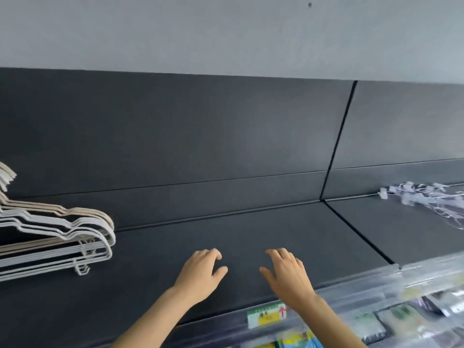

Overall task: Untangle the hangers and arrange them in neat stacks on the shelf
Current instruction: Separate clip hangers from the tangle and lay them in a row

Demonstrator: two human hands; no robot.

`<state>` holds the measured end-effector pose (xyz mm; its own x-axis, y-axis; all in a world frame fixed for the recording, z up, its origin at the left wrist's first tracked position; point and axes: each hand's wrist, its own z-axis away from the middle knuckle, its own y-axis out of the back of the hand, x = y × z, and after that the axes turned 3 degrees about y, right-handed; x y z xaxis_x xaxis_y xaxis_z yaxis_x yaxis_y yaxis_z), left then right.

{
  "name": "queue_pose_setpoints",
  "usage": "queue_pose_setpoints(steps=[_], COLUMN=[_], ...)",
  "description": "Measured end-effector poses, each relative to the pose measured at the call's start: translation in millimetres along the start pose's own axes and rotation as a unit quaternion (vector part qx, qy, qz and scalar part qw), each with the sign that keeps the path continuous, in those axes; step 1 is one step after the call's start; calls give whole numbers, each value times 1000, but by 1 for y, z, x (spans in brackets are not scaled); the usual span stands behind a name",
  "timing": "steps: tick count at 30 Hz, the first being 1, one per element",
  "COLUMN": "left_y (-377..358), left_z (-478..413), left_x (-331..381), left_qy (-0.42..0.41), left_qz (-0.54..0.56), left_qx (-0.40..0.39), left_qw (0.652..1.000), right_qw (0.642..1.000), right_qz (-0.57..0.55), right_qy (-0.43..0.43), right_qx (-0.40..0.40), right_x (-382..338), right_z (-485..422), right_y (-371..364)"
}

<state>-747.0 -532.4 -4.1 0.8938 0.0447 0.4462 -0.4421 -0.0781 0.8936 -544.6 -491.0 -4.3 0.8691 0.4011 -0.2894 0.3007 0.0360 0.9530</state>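
Note:
A stack of white and beige hangers (57,237) lies flat at the left end of the dark shelf (251,234), partly cut off by the frame edge. A loose tangle of clear plastic clip hangers (434,199) sits at the far right on the neighbouring shelf section. My left hand (200,277) and my right hand (286,275) hover side by side over the bare middle of the shelf, palms down, fingers loosely bent. Neither hand holds anything.
A dark back panel (200,134) rises behind the shelf, with a grey wall above. A clear price rail with a yellow-green label (267,315) runs along the front edge. Packaged goods (391,320) hang below at the lower right.

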Motion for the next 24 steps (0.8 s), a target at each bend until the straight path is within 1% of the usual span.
queue_pose_setpoints(steps=[7, 13, 18, 24], left_y=[-54, -96, -137, -180], left_z=[-31, -72, -118, -204], left_x=[127, 215, 270, 322], left_qy=[-76, -134, -165, -164], left_qz=[19, 28, 40, 21], left_qx=[-52, -99, -112, -100], left_qw=[996, 986, 979, 981], right_qw=[996, 989, 984, 981], right_qz=[-29, -35, -29, -8], right_qy=[-86, -141, -168, -194], right_qx=[18, 41, 44, 27], right_x=[121, 204, 272, 356], right_z=[48, 68, 61, 20], right_y=[47, 77, 93, 116])
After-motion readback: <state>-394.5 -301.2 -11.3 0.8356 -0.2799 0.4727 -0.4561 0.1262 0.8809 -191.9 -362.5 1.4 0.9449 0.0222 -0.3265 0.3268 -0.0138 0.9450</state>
